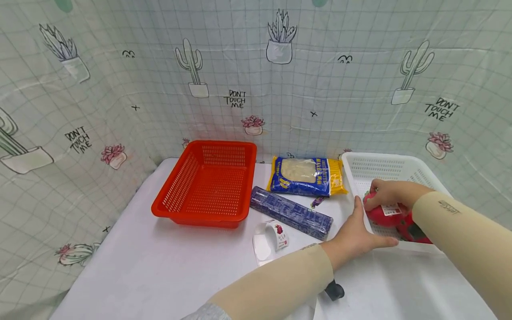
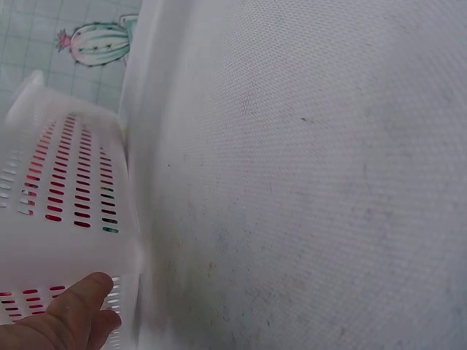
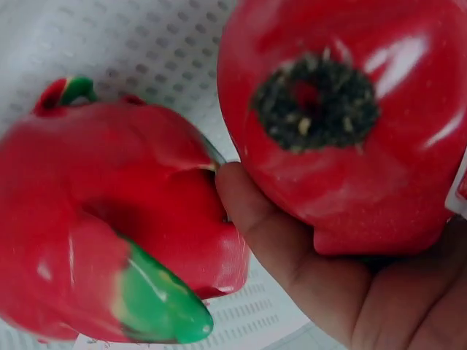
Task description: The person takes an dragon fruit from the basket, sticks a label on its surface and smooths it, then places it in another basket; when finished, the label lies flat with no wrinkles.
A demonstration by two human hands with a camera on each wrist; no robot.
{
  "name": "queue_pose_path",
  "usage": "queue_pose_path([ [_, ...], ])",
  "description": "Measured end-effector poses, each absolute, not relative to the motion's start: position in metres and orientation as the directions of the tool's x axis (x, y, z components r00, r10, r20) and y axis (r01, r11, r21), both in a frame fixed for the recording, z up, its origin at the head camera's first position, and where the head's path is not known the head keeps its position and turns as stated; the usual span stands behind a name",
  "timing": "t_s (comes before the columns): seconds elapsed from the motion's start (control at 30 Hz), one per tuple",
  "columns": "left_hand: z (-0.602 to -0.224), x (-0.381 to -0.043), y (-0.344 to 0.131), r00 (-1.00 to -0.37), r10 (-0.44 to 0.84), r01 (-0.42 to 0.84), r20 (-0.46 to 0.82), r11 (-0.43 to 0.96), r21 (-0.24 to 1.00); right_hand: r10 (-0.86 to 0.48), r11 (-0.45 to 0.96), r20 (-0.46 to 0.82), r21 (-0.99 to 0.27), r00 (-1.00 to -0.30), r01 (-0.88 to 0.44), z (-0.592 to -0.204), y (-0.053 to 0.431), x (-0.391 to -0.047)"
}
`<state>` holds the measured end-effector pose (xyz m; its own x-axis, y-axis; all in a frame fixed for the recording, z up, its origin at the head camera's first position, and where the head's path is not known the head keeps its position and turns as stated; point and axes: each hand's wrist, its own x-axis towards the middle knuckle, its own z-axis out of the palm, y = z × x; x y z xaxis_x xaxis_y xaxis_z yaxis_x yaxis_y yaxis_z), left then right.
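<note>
My right hand reaches into the white basket and grips a red dragon fruit that bears a white label. In the right wrist view, the fingers curl under this fruit, whose dark, rough end faces the camera. Beside it in the basket lies another dragon fruit, with green-tipped scales. My left hand rests at the basket's near left corner, thumb and fingers stretched along its outside. Fingertips touch the slotted wall in the left wrist view, with red showing through the slots.
A red basket stands at the left. Between the baskets lie a blue and yellow food packet, a long dark blue box, a small purple wrapper and a label strip. A black-ended object shows beneath the left forearm.
</note>
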<state>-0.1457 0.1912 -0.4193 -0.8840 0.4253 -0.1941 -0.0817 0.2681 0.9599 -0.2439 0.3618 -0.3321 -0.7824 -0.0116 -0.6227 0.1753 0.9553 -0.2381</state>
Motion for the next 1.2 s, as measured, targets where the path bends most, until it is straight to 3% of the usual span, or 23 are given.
queue_pose_path([
  [0.7,-0.416,-0.14,0.198,-0.885,0.428,-0.074,-0.184,0.262,0.962,-0.004,0.931,-0.737,-0.25,-0.676,0.267,-0.337,0.363,-0.232],
  [1.2,-0.415,-0.14,0.196,-0.881,0.435,-0.08,-0.188,0.254,0.964,-0.004,0.946,-0.724,-0.226,-0.69,0.232,-0.338,0.362,-0.235],
])
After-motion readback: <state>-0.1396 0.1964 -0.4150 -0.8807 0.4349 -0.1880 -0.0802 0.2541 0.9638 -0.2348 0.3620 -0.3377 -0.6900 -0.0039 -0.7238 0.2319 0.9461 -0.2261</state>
